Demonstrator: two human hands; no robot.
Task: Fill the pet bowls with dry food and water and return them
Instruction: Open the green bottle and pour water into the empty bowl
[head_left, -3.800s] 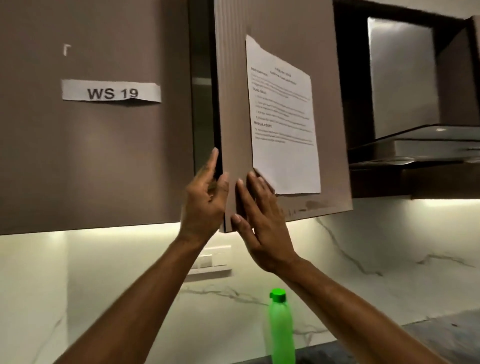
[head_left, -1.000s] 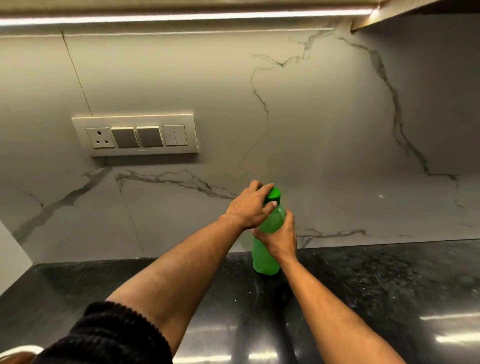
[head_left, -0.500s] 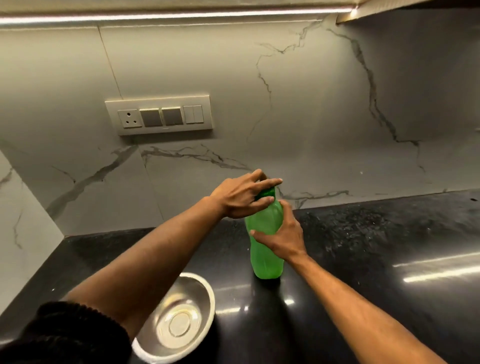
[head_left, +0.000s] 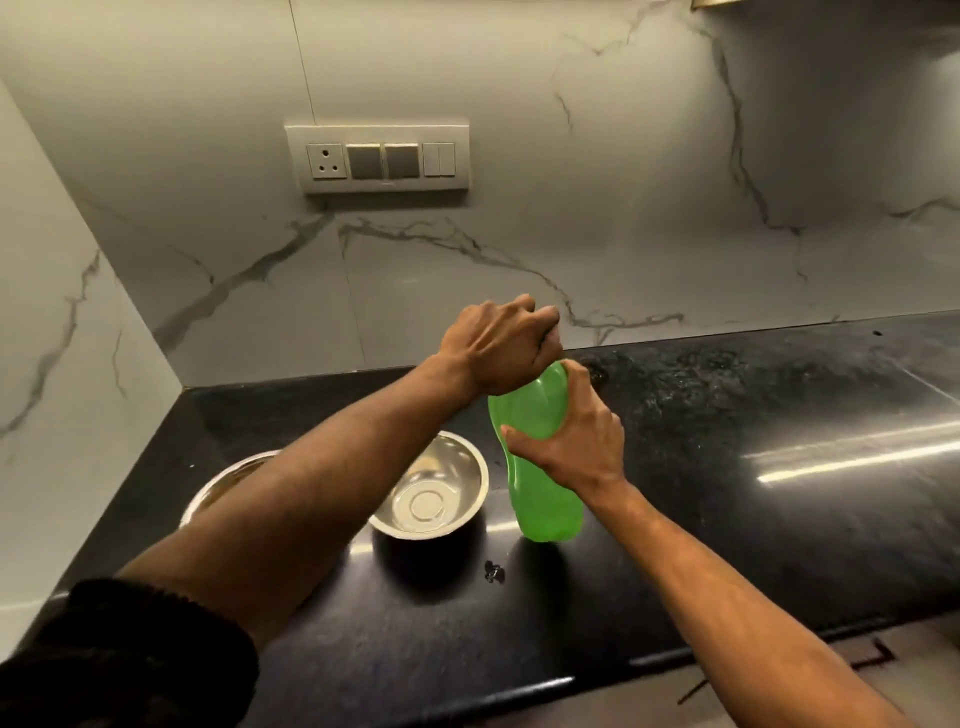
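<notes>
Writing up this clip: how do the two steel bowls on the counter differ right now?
The near steel bowl shows almost whole, its flat bottom bare and shiny; the far steel bowl is mostly hidden under the left forearm, so its contents cannot be told. The near bowl sits right beside the green bottle; the far bowl lies further left, toward the corner. Both are round, polished steel, upright on the black counter.

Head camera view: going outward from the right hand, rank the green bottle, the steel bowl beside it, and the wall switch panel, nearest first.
1. Green bottle: gripped by the right hand.
2. Steel bowl: on the counter, just left of the bottle.
3. Switch panel: up on the marble wall, farthest.
</notes>
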